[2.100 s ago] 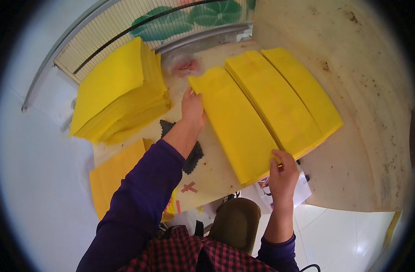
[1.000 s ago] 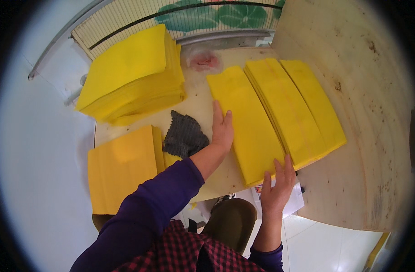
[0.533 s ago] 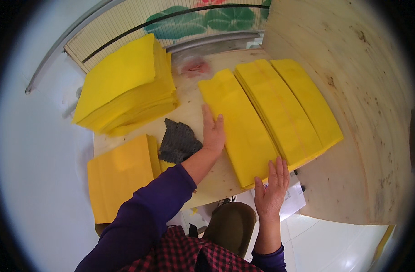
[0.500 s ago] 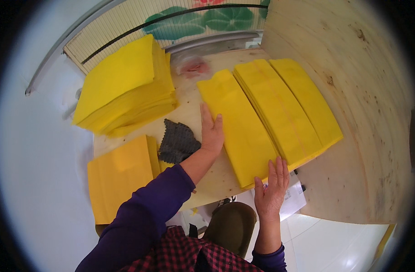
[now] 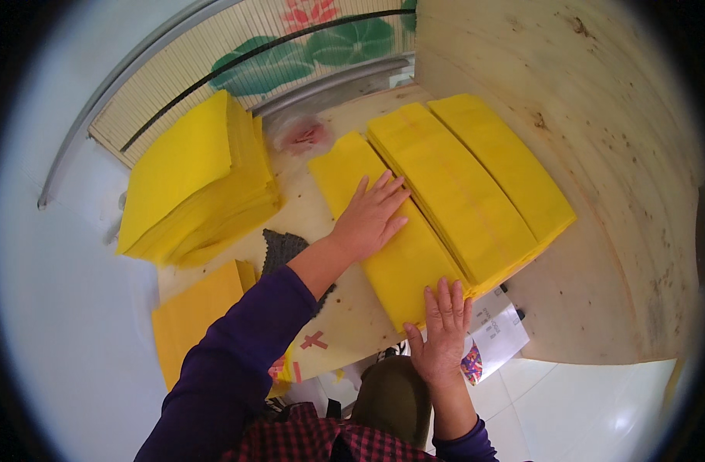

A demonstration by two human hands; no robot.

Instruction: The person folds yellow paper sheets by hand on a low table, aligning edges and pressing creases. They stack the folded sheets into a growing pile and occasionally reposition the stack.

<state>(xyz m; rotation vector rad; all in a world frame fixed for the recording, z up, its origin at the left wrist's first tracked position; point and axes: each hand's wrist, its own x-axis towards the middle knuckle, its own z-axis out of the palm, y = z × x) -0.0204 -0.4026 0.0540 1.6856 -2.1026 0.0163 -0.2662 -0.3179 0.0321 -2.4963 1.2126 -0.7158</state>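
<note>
Three long stacks of folded yellow sheets lie side by side on the wooden tabletop: the left stack (image 5: 402,281), the middle stack (image 5: 464,185) and the right stack (image 5: 506,154). Across the top of the left one my left hand (image 5: 368,219) rests palm down, fingers spread. My right hand (image 5: 441,335) touches the near end of that same stack, its fingers stretched out over the edge and the thumb apart. Neither hand grips anything. Whether the sheets are paper or cloth I cannot tell.
A tall yellow pile (image 5: 183,169) stands at the left, with a deeper-yellow stack (image 5: 198,312) nearer me. Grey cloth (image 5: 283,250) sits partly behind my left forearm. Red strips (image 5: 314,340) and a clear bag (image 5: 302,136) lie on the tabletop (image 5: 352,331). A wooden panel (image 5: 599,192) rises at right.
My left hand has moved from the left stack's side onto its top. My right hand now touches the stack's near end. The view has shifted, and red strips have come into sight.
</note>
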